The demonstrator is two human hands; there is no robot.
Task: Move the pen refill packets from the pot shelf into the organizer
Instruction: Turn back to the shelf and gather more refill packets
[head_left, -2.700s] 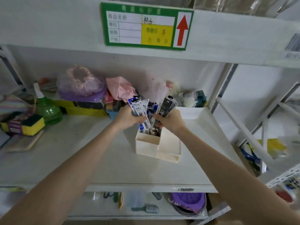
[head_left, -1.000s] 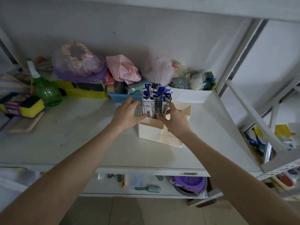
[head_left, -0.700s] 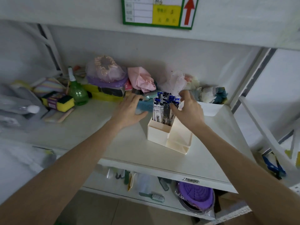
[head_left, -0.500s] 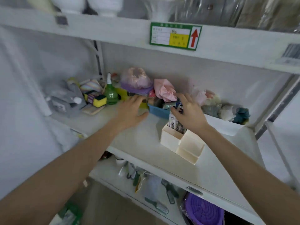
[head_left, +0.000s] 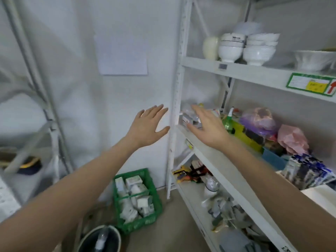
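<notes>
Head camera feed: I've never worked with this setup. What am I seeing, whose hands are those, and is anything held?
There is one picture, from a wide-angle camera worn on a person's head, looking forward and down. No machine: the two bare arms are that person's. The left hand hangs open in front of the white wall; the right hand is open over the left end of the middle shelf. Neither holds anything. At far right, pen refill packets stand in the cream organizer. White bowls sit on the shelf above, and a green crate stands on the floor.
</notes>
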